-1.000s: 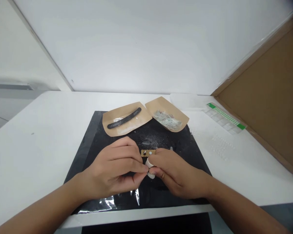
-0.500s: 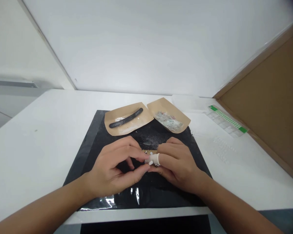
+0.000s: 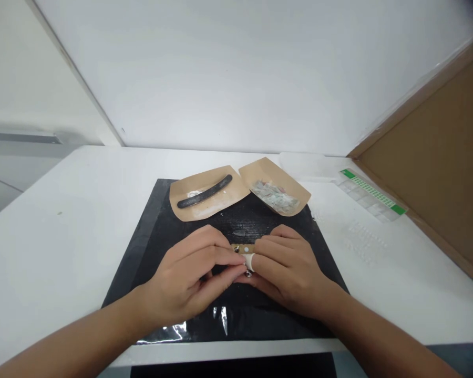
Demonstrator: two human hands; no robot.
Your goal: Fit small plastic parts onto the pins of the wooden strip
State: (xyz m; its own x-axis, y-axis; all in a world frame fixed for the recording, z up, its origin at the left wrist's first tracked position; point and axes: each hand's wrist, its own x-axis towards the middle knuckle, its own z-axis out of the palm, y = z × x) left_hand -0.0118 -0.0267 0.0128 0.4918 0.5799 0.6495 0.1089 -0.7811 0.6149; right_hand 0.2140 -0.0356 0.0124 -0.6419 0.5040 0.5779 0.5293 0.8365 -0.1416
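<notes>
My left hand (image 3: 199,268) is closed, its thumb and index finger pinched together at the tip of my right index finger. Whatever lies in this pinch is too small and too covered to make out. My right hand (image 3: 287,268) is curled, with a white finger cot (image 3: 249,261) on its index finger. Between that finger and the right thumb shows a small shiny metal piece (image 3: 248,273). Just behind the fingertips lies a tan strip (image 3: 242,248) with a shiny knob and a pale dot on it, partly hidden by both hands.
Under the hands spreads a black mat (image 3: 181,331) on a white table (image 3: 59,262). Behind are a brown paper tray (image 3: 177,184) holding a black curved nail file (image 3: 205,192) and another paper tray (image 3: 254,167) with pale scraps. A clear green-labelled case (image 3: 372,193) lies right, beside cardboard (image 3: 429,157).
My left fingers have closed in over the right fingertip. The small white piece visible there before is now covered, and the shiny metal piece shows more clearly. The view has shifted slightly.
</notes>
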